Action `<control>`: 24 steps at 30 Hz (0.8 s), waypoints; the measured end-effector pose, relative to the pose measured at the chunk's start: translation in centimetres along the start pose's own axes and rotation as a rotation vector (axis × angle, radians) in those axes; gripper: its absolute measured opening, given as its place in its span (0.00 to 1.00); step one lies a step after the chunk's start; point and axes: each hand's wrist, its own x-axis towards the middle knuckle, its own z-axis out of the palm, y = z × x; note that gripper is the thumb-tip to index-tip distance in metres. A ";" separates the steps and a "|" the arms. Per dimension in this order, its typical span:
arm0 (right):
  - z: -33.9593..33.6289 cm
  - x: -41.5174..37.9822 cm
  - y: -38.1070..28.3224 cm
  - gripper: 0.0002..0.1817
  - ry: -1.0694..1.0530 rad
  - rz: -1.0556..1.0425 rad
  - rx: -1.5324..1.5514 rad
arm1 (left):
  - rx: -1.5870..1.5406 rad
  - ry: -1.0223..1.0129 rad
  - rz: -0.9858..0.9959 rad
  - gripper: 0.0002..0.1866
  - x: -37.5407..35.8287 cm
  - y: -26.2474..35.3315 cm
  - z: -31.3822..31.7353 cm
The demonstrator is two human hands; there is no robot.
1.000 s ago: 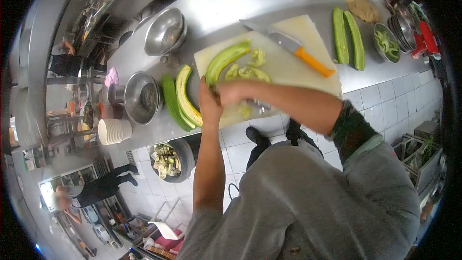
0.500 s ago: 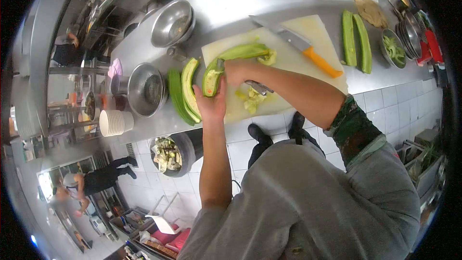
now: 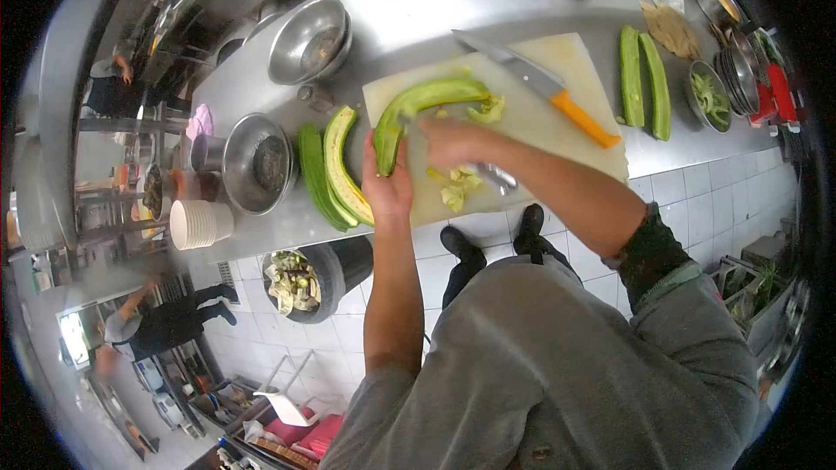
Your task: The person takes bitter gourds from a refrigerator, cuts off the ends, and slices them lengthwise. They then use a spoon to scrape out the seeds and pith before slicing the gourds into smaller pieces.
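Observation:
My left hand (image 3: 391,191) cradles the lower end of a long, curved, halved green gourd (image 3: 435,96), thumb on one side and fingers on the other. The gourd's far end rests on the white cutting board (image 3: 557,57). My right hand (image 3: 451,141) is closed around a spoon-like metal tool (image 3: 498,177), its tip blurred close to the gourd's hollow and its handle sticking out behind the fist. Pale scraped pulp (image 3: 457,187) lies on the board below my right hand. Left of the board sit more gourd halves (image 3: 341,157), one showing its pale inside.
An orange-handled knife (image 3: 566,100) lies across the board. Metal bowls (image 3: 259,164) stand on the left, and two gourd halves (image 3: 632,78) lie right. Below the counter edge is a bin (image 3: 326,283) with scraps. Another person (image 3: 165,324) is at the lower left.
My right hand has moved slightly right, drawing the tool back from the gourd's lower end. The gourd's hollow has turned, and the seedy pulp there shows less.

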 end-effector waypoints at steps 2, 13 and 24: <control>-0.9 3.5 2.1 0.32 0.073 0.106 -0.013 | 0.018 -0.065 0.003 0.25 -0.2 -0.3 -0.3; 1.4 1.5 0.5 0.24 0.140 0.012 0.145 | -0.005 -0.028 -0.022 0.24 0.0 -0.1 -0.8; 6.4 1.5 -0.1 0.19 0.150 -0.057 0.088 | 0.141 -0.001 -0.013 0.26 -0.4 0.3 0.7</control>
